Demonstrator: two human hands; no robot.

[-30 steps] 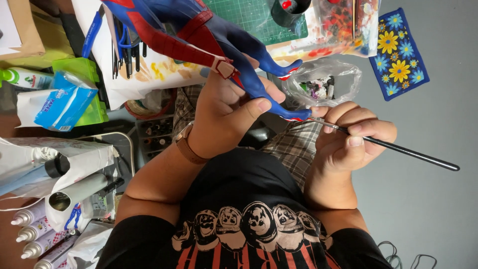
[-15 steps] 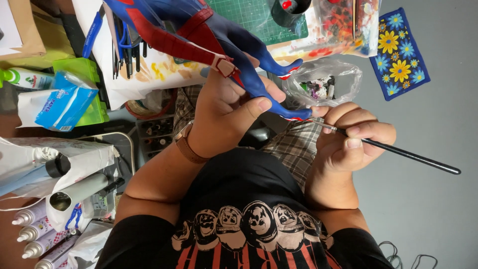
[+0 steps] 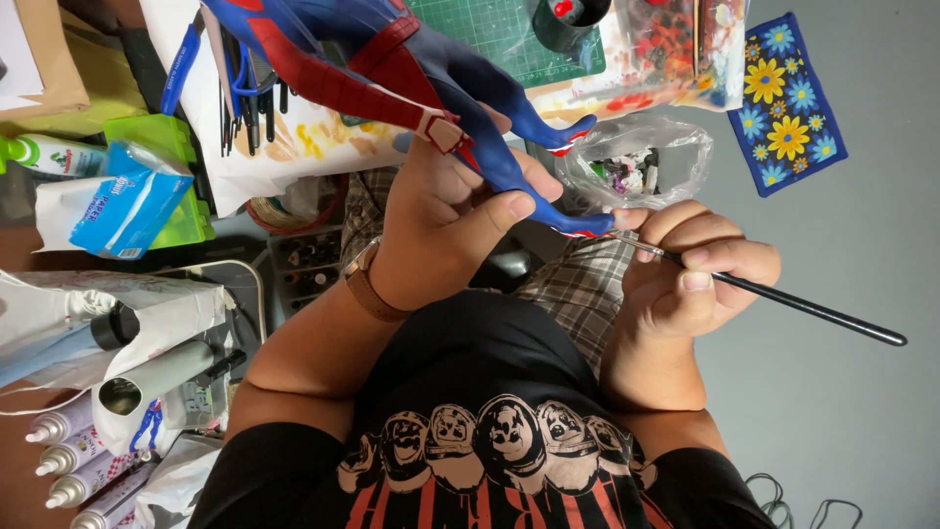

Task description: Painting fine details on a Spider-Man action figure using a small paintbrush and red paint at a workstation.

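Note:
My left hand (image 3: 446, 230) grips the lower leg of a blue and red action figure (image 3: 392, 69), which stretches up and to the left across the view. My right hand (image 3: 690, 269) pinches a thin black paintbrush (image 3: 783, 294). Its tip touches the figure's foot (image 3: 573, 225) near my left thumb. The brush handle points out to the right. A brown watch strap (image 3: 367, 289) sits on my left wrist. Both forearms come up from my black printed shirt at the bottom.
A clear plastic bag (image 3: 641, 167) of small items and a blue flowered mat (image 3: 788, 103) lie at the upper right. A green cutting mat (image 3: 490, 29), a paint-stained palette (image 3: 676, 49), a tissue pack (image 3: 122, 206) and several spray cans (image 3: 69, 460) crowd the left.
The brush tip has crept slightly along the figure's foot. Both hands and the figure stay almost where they were.

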